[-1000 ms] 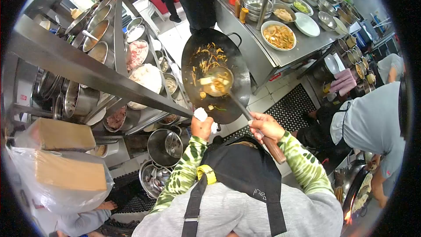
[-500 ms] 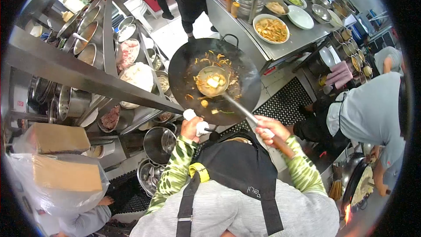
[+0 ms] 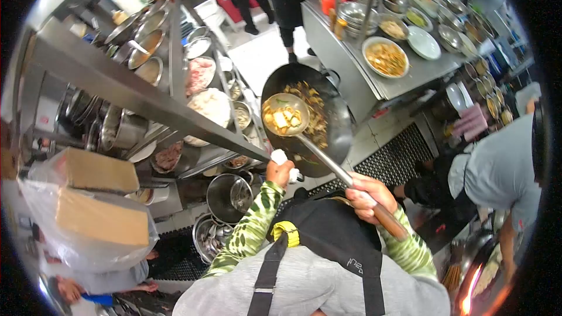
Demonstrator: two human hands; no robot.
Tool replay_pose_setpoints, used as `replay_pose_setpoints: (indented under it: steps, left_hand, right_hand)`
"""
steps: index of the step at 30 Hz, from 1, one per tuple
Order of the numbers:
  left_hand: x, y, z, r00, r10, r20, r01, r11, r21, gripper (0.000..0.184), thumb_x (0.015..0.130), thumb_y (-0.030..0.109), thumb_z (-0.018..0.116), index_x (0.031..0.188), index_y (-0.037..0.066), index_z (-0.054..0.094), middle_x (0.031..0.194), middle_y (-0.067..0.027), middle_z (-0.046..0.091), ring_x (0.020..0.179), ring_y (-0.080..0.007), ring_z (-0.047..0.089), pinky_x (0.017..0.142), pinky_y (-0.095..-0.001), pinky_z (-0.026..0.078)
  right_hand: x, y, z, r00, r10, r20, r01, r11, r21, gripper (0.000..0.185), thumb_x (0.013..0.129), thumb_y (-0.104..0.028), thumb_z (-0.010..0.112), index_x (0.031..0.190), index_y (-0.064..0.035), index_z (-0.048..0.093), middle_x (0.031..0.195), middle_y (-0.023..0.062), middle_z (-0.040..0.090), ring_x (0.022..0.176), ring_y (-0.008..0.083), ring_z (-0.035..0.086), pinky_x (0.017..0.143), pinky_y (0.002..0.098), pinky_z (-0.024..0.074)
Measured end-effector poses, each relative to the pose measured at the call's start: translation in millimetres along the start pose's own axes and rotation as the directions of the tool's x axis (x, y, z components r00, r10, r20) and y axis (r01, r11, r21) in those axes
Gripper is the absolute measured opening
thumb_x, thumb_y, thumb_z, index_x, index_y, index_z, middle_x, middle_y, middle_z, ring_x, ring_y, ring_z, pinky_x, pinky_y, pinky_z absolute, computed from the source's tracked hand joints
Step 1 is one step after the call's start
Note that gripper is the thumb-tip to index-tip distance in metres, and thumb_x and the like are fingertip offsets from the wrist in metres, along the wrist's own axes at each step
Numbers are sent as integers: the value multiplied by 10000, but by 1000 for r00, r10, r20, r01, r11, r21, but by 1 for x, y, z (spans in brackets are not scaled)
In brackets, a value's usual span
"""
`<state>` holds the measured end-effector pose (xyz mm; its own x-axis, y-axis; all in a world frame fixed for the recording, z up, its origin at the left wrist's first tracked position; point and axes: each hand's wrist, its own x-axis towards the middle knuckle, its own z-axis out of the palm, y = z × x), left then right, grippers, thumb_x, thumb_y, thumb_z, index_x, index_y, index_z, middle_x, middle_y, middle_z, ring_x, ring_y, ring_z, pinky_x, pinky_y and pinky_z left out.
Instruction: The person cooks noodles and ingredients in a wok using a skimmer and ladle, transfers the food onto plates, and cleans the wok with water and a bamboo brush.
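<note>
My left hand (image 3: 279,174) is closed around a white cloth (image 3: 280,157) at the near rim of a large dark wok (image 3: 339,131). The wok's near handle is mostly hidden there. My right hand (image 3: 370,195) grips the wooden end of a long-handled ladle (image 3: 321,155). The ladle's round bowl lies over the left side of the wok and holds pale yellow chunks (image 3: 284,118). Brown and yellowish strips of food (image 3: 316,111) lie in the wok, right of the ladle bowl.
A steel counter (image 3: 345,52) with a bowl of orange-yellow food (image 3: 385,57) stands at the back right. Shelves with ingredient bowls and a metal post (image 3: 146,90) are at left. A co-worker (image 3: 492,152) works by a flaming wok at right. Wrapped boxes (image 3: 102,216) sit at lower left.
The whole view has shifted, so things appear further right. Within the wok, the ladle bowl has moved from the middle to the left side, and the strips look more gathered.
</note>
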<state>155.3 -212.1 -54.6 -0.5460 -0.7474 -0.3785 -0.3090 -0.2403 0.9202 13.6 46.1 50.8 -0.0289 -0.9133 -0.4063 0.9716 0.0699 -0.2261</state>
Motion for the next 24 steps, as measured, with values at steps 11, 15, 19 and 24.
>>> replay_pose_setpoints:
  steps: [11, 15, 19, 24]
  left_hand:
    - [-10, -32, -10, 936, -225, 271, 317, 873, -370, 163, 867, 124, 575, 890, -34, 606, 729, -138, 660, 577, -251, 660, 467, -361, 532]
    - [-22, -23, -10, 947, -197, 254, 287, 874, -391, 122, 825, 91, 622, 860, -23, 598, 733, -121, 649, 635, -260, 680, 570, -375, 554]
    - [-37, -2, -12, 940, -126, 316, 252, 882, -399, 97, 819, 82, 620, 849, -6, 594, 728, -102, 633, 652, -253, 678, 604, -374, 550]
    - [-49, 13, -8, 932, -106, 346, 259, 862, -435, 86, 818, 66, 604, 841, -14, 579, 721, -111, 621, 630, -253, 664, 597, -370, 545]
  right_hand:
    - [-59, -109, 20, 751, -654, -92, 317, 479, -818, 666, 885, -38, 567, 1484, 13, 280, 691, 32, 551, 409, 88, 504, 353, 225, 413]
    - [-17, -173, -39, 552, -834, 23, 17, -16, -1000, 671, 848, -63, 580, 1460, 52, 332, 663, 21, 548, 414, 90, 492, 391, 249, 405]
    - [8, -197, -53, 467, -879, -99, -130, 42, -991, 655, 811, -83, 578, 1435, 17, 408, 684, 78, 607, 430, 138, 537, 447, 301, 463]
    - [13, -197, -56, 398, -917, 28, -294, -157, -943, 602, 786, -113, 575, 1367, 21, 489, 934, 264, 669, 763, 321, 673, 716, 379, 527]
